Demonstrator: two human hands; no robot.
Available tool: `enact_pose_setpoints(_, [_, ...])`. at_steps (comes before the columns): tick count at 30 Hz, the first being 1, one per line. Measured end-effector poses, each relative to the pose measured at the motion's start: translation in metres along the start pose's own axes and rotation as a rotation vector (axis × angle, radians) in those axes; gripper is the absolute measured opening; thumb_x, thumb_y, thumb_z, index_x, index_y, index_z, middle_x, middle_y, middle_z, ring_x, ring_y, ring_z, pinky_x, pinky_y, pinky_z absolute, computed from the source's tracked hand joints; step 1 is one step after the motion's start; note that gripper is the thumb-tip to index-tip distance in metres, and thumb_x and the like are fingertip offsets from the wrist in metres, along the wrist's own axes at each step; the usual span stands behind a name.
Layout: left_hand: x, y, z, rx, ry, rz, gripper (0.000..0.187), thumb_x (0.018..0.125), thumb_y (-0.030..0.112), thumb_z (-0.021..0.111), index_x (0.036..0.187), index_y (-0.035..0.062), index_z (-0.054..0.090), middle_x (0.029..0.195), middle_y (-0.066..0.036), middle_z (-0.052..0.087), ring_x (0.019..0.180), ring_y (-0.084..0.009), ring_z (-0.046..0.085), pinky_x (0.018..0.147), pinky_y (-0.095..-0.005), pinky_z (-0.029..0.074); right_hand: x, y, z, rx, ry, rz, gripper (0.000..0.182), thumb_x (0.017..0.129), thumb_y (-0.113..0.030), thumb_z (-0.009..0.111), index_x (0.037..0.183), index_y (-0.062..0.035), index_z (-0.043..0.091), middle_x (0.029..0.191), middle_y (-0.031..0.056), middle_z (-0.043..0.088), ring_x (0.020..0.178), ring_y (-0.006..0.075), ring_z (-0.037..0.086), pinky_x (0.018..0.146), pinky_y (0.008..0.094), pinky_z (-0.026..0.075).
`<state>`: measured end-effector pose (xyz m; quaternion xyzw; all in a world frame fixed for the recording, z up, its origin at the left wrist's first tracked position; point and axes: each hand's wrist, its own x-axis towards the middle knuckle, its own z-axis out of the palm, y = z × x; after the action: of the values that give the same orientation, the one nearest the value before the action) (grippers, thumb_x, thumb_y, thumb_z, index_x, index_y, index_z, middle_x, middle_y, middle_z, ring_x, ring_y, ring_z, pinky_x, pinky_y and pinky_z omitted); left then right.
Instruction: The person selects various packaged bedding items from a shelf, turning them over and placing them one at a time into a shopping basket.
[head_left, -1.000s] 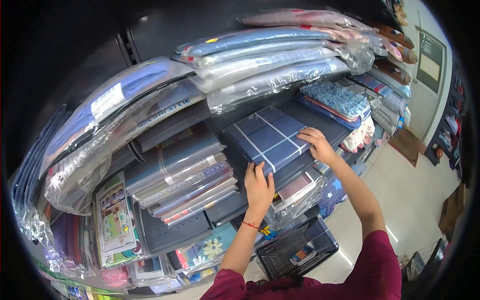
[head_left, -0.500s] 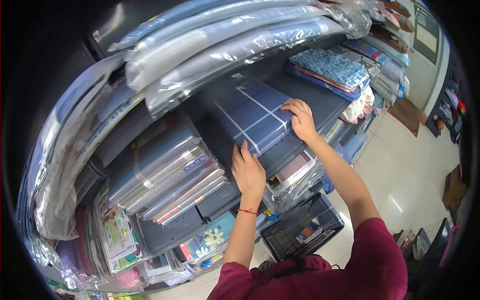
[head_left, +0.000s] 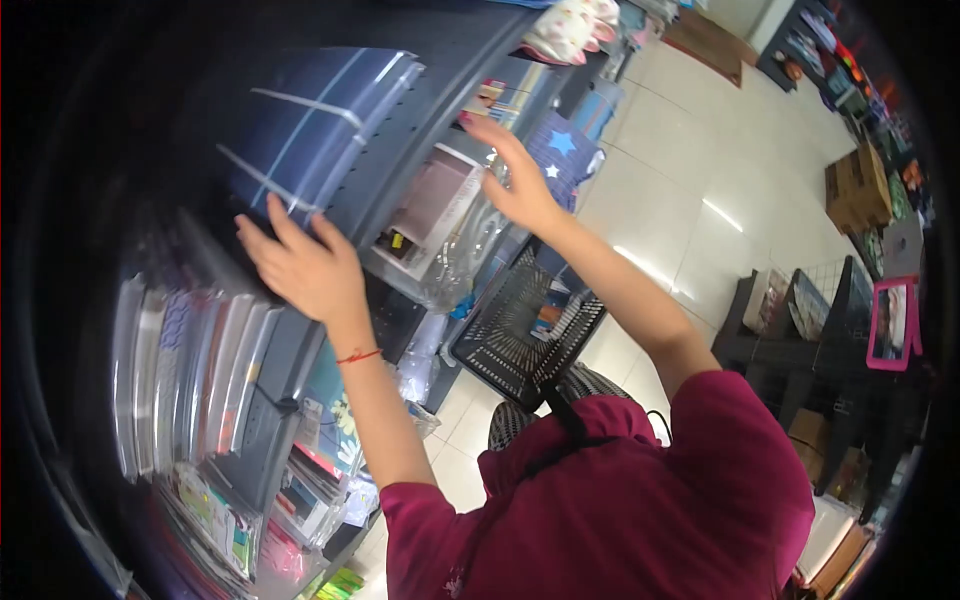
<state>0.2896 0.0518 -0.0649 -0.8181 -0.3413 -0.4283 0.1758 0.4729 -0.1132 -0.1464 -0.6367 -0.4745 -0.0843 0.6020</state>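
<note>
A folded stack of dark blue cloth (head_left: pixel 310 125) with white and light blue stripes lies on the dark shelf. My left hand (head_left: pixel 310 265), with a red string at the wrist, is open at the near corner of this stack, its fingers spread and the fingertips right at the edge. Off the stack, my right hand (head_left: pixel 520 185) is open in the air in front of the shelf's edge, thumb apart from the fingers. It overlaps the lower shelf, where a boxed package with a pinkish panel (head_left: pixel 435 200) lies in clear plastic.
Plastic-wrapped packs (head_left: pixel 190 370) stand left of my left hand. Below the shelf, a black basket (head_left: pixel 520 330) with items inside sits on the tiled floor (head_left: pixel 650 190). A black rack with a pink frame (head_left: pixel 890 325) stands at the right, near a cardboard box (head_left: pixel 858 190).
My right hand has come off the cloth stack and drawn back past the shelf edge. My left hand stays by its corner, fingers more spread. The view has turned rightward and down.
</note>
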Motion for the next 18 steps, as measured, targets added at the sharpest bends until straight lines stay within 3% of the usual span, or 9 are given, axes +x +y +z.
enact_pose_setpoints(2, [-0.004, 0.002, -0.011, -0.175, 0.061, 0.080, 0.041, 0.087, 0.012, 0.057, 0.126, 0.0026, 0.053, 0.140, -0.028, 0.039, 0.130, -0.0436, 0.038, 0.105, -0.0484, 0.032, -0.104, 0.059, -0.028, -0.076, 0.000, 0.195, 0.051, 0.075, 0.004, 0.053, 0.125, -0.0016, 0.051, 0.126, 0.0162, 0.053, 0.123, 0.0314, 0.048, 0.106, 0.0391, 0.034])
enact_pose_setpoints(5, [-0.075, 0.023, -0.019, -0.479, 0.010, 0.164, 0.036, 0.090, -0.001, 0.048, 0.126, -0.0057, 0.045, 0.144, -0.028, 0.032, 0.136, -0.0419, 0.030, 0.110, -0.0480, 0.025, -0.272, 0.131, -0.075, -0.368, -0.064, 0.740, 0.047, 0.076, -0.001, 0.061, 0.122, -0.0010, 0.051, 0.119, 0.0227, 0.054, 0.115, 0.0400, 0.050, 0.100, 0.0415, 0.040])
enact_pose_setpoints(6, [-0.122, 0.026, -0.011, -0.553, -0.139, 0.205, 0.034, 0.082, -0.005, 0.049, 0.116, -0.0051, 0.050, 0.142, -0.032, 0.030, 0.135, -0.0473, 0.028, 0.111, -0.0546, 0.021, -0.308, 0.147, -0.088, -0.453, -0.141, 0.891, 0.050, 0.075, -0.004, 0.064, 0.123, -0.0006, 0.050, 0.118, 0.0239, 0.054, 0.115, 0.0406, 0.050, 0.100, 0.0427, 0.041])
enact_pose_setpoints(8, [-0.229, 0.062, -0.010, -0.713, -0.621, 0.063, 0.040, 0.077, 0.000, 0.053, 0.117, -0.0062, 0.050, 0.140, -0.033, 0.030, 0.133, -0.0485, 0.027, 0.109, -0.0556, 0.023, -0.352, 0.170, -0.103, -0.480, -0.233, 0.998, 0.057, 0.073, -0.008, 0.068, 0.126, -0.0001, 0.047, 0.122, 0.0250, 0.052, 0.118, 0.0409, 0.048, 0.101, 0.0431, 0.040])
enact_pose_setpoints(11, [-0.368, 0.113, -0.028, -0.790, -1.213, -0.052, 0.057, 0.080, 0.005, 0.057, 0.133, -0.0060, 0.039, 0.143, -0.036, 0.024, 0.134, -0.0514, 0.023, 0.108, -0.0541, 0.025, -0.379, 0.210, -0.099, -0.706, -0.363, 0.999, 0.072, 0.068, -0.013, 0.074, 0.133, -0.0027, 0.043, 0.140, 0.0229, 0.041, 0.128, 0.0441, 0.039, 0.107, 0.0467, 0.035])
enact_pose_setpoints(13, [-0.421, 0.131, -0.059, -0.756, -1.428, -0.095, 0.067, 0.081, 0.009, 0.061, 0.141, -0.0037, 0.032, 0.142, -0.036, 0.025, 0.132, -0.0505, 0.027, 0.108, -0.0517, 0.028, -0.386, 0.235, -0.089, -0.774, -0.441, 1.000, 0.071, 0.065, -0.011, 0.073, 0.131, -0.0045, 0.046, 0.141, 0.0198, 0.042, 0.129, 0.0450, 0.038, 0.107, 0.0476, 0.035])
enact_pose_setpoints(14, [-0.444, 0.131, -0.067, -0.716, -1.629, 0.049, 0.074, 0.082, 0.015, 0.062, 0.145, 0.0006, 0.027, 0.142, -0.035, 0.026, 0.130, -0.0501, 0.031, 0.107, -0.0520, 0.029, -0.407, 0.261, -0.085, -0.802, -0.432, 0.934, 0.068, 0.064, -0.009, 0.073, 0.128, -0.0048, 0.049, 0.139, 0.0183, 0.045, 0.129, 0.0442, 0.038, 0.107, 0.0474, 0.035])
enact_pose_setpoints(16, [-0.471, 0.133, -0.098, -0.694, -1.545, 0.084, 0.075, 0.084, 0.026, 0.062, 0.147, 0.0095, 0.025, 0.142, -0.034, 0.028, 0.128, -0.0494, 0.033, 0.106, -0.0524, 0.031, -0.424, 0.277, -0.065, -0.766, -0.388, 0.825, 0.062, 0.061, -0.006, 0.072, 0.120, -0.0043, 0.055, 0.137, 0.0166, 0.048, 0.129, 0.0429, 0.039, 0.106, 0.0475, 0.036])
enact_pose_setpoints(18, [-0.482, 0.126, -0.102, -0.728, -1.539, 0.087, 0.072, 0.085, 0.025, 0.061, 0.146, 0.0086, 0.026, 0.142, -0.032, 0.029, 0.128, -0.0467, 0.036, 0.105, -0.0516, 0.034, -0.417, 0.256, -0.060, -0.652, -0.393, 0.771, 0.052, 0.063, -0.004, 0.070, 0.113, -0.0039, 0.056, 0.132, 0.0171, 0.052, 0.127, 0.0410, 0.041, 0.105, 0.0466, 0.036])
